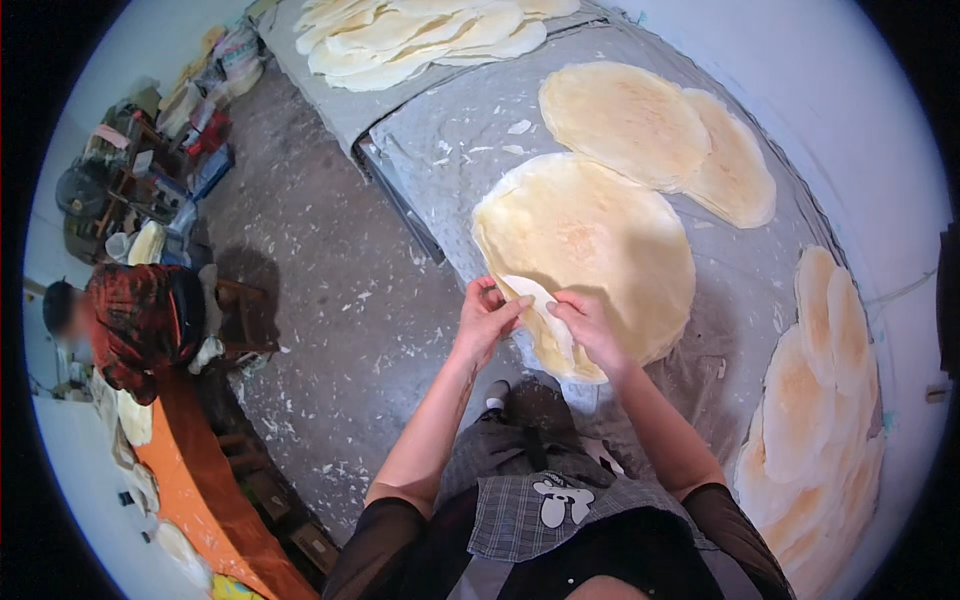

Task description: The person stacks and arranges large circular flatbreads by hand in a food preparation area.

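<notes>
A stack of large, round, thin flatbread sheets (600,225) lies on the cloth-covered table right before me, pale yellow with light brown patches. At its near left edge, a lighter flap (541,296) is lifted and turned up. My left hand (489,315) pinches the outer side of this flap between thumb and fingers. My right hand (589,322) grips the flap just beside it, thumb on top. Some fingertips of both hands are hidden by the sheet.
Two overlapping round piles (626,124) lie behind the stack. More sheets are heaped at the far table end (420,37) and at the right (810,442). Scraps litter the floor (322,225). At left, a person (142,322) bends beside an orange-covered table (202,480).
</notes>
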Available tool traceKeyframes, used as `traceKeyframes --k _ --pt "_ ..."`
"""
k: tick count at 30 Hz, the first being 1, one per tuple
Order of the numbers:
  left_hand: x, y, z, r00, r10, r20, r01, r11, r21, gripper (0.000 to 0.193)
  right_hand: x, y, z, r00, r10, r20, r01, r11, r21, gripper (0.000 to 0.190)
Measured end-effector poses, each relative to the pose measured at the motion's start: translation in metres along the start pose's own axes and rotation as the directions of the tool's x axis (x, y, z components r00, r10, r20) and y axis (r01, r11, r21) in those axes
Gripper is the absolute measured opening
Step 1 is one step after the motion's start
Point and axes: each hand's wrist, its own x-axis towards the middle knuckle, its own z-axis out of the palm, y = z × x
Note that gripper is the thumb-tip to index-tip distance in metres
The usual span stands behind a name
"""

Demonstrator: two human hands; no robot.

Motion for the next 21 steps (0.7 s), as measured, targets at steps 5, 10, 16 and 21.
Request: traceKeyframes --k 5,10,16,21 --pt "0.012 -0.011 -0.006 0.994 0.017 -0.105 -0.008 0.996 0.088 0.036 -0.017 -0.013 0.032 0.841 -0.511 -0.177 0.243 0.649 -0.721 0.019" --pt "0.030 -0.014 -0.021 0.994 -0.021 -0.106 0.014 0.997 -0.070 0.026 -0.004 -0.034 -0.032 0.909 0.014 -0.416 -0.122 0.965 -0.234 0.018" --pt "0.048 0.020 -0.052 0.996 -0.063 -0.057 0.057 0.993 -0.103 0.028 -0.113 -0.095 -0.200 0.585 -0.053 -0.810 0.396 0.889 0.228 0.035" --pt "0.058 0.031 -0.063 0.985 -0.136 0.105 0.142 0.989 -0.052 0.032 -0.292 -0.031 -0.264 0.206 0.128 -0.970 0.307 0.933 0.188 0.035"
